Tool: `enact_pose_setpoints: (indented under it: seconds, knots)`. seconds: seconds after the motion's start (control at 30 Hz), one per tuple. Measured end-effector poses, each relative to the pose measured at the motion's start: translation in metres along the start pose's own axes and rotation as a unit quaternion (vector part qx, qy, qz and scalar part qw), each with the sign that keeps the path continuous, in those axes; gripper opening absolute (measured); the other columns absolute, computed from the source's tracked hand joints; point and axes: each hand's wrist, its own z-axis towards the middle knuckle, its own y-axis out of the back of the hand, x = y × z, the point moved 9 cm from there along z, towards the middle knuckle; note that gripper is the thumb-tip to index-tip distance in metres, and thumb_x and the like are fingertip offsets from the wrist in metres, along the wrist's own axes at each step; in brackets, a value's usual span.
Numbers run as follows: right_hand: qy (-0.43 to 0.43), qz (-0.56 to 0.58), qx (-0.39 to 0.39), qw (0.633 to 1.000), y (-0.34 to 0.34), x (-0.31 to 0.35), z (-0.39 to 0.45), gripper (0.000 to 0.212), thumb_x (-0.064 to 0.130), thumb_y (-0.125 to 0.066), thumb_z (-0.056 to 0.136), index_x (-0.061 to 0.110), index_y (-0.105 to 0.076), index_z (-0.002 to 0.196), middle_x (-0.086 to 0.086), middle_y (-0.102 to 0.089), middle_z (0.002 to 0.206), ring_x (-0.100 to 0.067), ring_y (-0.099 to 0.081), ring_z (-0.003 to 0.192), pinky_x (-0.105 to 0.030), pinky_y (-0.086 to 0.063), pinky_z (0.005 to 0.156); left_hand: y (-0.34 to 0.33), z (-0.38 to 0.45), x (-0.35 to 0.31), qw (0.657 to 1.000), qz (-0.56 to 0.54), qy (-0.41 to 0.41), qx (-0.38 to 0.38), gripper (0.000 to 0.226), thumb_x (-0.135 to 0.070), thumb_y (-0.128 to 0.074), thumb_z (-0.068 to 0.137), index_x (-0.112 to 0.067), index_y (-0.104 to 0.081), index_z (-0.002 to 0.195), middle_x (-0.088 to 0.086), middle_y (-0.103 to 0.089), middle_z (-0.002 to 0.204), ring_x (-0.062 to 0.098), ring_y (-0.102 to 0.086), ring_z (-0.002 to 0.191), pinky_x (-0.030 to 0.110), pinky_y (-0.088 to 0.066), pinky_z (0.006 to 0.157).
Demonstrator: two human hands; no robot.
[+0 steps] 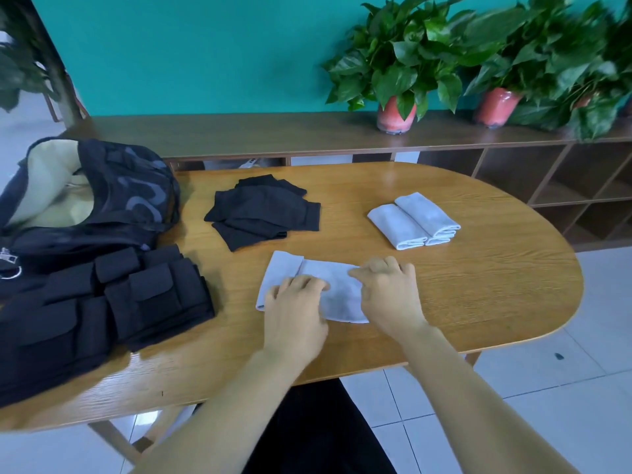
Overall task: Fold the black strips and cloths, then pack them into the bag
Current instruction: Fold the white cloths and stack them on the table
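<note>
left hand (pixel 294 316): bare | right hand (pixel 390 295): bare | forearms: bare, no sleeves | lap: black garment

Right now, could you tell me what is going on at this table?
A person is folding a light grey cloth on the wooden table. The left hand presses it flat while the right hand pinches its right edge. Two folded grey cloths lie further back on the right, a pile of black strips sits behind, and the open black bag waits on the left, next to a black pouch vest. Nothing I can see has been packed yet.
</note>
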Motion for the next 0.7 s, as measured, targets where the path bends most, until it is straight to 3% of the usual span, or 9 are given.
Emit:
enact_pose_setpoints:
  seconds: [0.07, 0.17, 0.27, 0.33, 0.4, 0.47, 0.53, 0.6, 0.7]
  knots:
    - [0.071, 0.022, 0.023, 0.997, -0.007, 0.004, 0.011, 0.042, -0.001, -0.050, 0.050, 0.022, -0.076, 0.074, 0.002, -0.068, 0.077, -0.025, -0.062, 0.068, -0.035, -0.042, 0.059, -0.008, -0.010, -0.004, 0.996, -0.051, 0.076, 0.003, 0.037, -0.019, -0.045, 0.095, -0.032, -0.051, 0.130, -0.010, -0.049, 0.134, 0.015, -0.041, 0.123, 0.030, -0.028, 0.095]
    - [0.130, 0.015, 0.086, 0.988, -0.021, 0.010, 0.024, 0.043, -0.007, -0.066, 0.052, 0.022, -0.077, 0.081, 0.002, -0.069, 0.083, -0.025, -0.065, 0.075, -0.034, -0.045, 0.064, -0.022, -0.017, -0.015, 0.989, -0.059, 0.132, 0.032, 0.035, -0.029, -0.038, 0.100, -0.032, -0.047, 0.135, -0.006, -0.043, 0.137, 0.015, -0.038, 0.126, 0.033, -0.025, 0.101]
    - [0.155, -0.017, 0.190, 0.969, -0.039, 0.015, 0.022, 0.044, -0.003, -0.062, 0.071, 0.024, -0.072, 0.105, 0.000, -0.063, 0.104, -0.023, -0.059, 0.099, -0.028, -0.029, 0.080, -0.031, -0.018, -0.015, 0.985, -0.030, 0.160, 0.050, 0.033, -0.035, -0.031, 0.102, -0.031, -0.050, 0.128, -0.006, -0.046, 0.130, 0.017, -0.039, 0.121, 0.033, -0.024, 0.101]
    - [0.149, -0.034, 0.200, 0.968, -0.041, 0.011, 0.020, 0.039, 0.005, -0.054, 0.082, 0.024, -0.066, 0.114, 0.001, -0.058, 0.111, -0.021, -0.053, 0.104, -0.026, -0.026, 0.081, -0.033, -0.017, -0.013, 0.988, -0.003, 0.150, 0.046, 0.037, -0.037, -0.024, 0.101, -0.030, -0.055, 0.122, -0.006, -0.049, 0.125, 0.018, -0.042, 0.117, 0.034, -0.023, 0.099]
    - [0.117, -0.034, 0.194, 0.973, -0.036, 0.008, 0.015, 0.035, 0.003, -0.056, 0.076, 0.020, -0.068, 0.105, -0.003, -0.058, 0.102, -0.025, -0.056, 0.095, -0.029, -0.031, 0.076, -0.030, -0.017, -0.011, 0.991, 0.028, 0.129, 0.037, 0.043, -0.037, -0.018, 0.100, -0.030, -0.056, 0.117, -0.006, -0.052, 0.119, 0.019, -0.045, 0.112, 0.034, -0.021, 0.099]
    - [0.095, -0.040, 0.188, 0.977, -0.033, 0.009, 0.005, 0.027, 0.001, -0.068, 0.055, 0.017, -0.069, 0.077, -0.004, -0.056, 0.078, -0.026, -0.059, 0.068, -0.027, -0.030, 0.061, -0.024, -0.015, -0.004, 0.991, 0.048, 0.117, 0.033, 0.040, -0.037, -0.020, 0.102, -0.028, -0.057, 0.112, -0.006, -0.054, 0.114, 0.019, -0.046, 0.110, 0.034, -0.019, 0.103]
    - [0.100, -0.053, 0.157, 0.981, -0.027, 0.014, -0.004, 0.031, 0.001, -0.072, 0.032, 0.016, -0.059, 0.056, -0.002, -0.050, 0.062, -0.022, -0.050, 0.049, -0.024, -0.024, 0.052, -0.019, -0.012, 0.005, 0.991, 0.063, 0.107, 0.041, 0.036, -0.040, -0.023, 0.102, -0.029, -0.057, 0.110, -0.008, -0.054, 0.114, 0.017, -0.046, 0.112, 0.035, -0.013, 0.110]
    - [0.083, -0.048, 0.134, 0.986, -0.020, 0.021, -0.015, 0.035, 0.000, -0.070, 0.025, 0.014, -0.053, 0.052, -0.003, -0.048, 0.059, -0.022, -0.046, 0.047, -0.024, -0.020, 0.050, -0.018, -0.011, 0.015, 0.992, 0.066, 0.092, 0.059, 0.030, -0.042, -0.028, 0.101, -0.032, -0.055, 0.112, -0.012, -0.052, 0.117, 0.013, -0.043, 0.116, 0.038, -0.004, 0.114]
    - [0.077, -0.027, 0.066, 0.994, -0.005, 0.036, -0.028, 0.027, -0.003, -0.057, 0.031, 0.012, -0.050, 0.052, -0.005, -0.047, 0.060, -0.023, -0.045, 0.046, -0.024, -0.019, 0.049, -0.016, -0.010, 0.027, 0.993, 0.057, 0.056, 0.082, 0.023, -0.041, -0.040, 0.097, -0.035, -0.052, 0.116, -0.017, -0.049, 0.121, 0.009, -0.040, 0.121, 0.043, 0.004, 0.115]
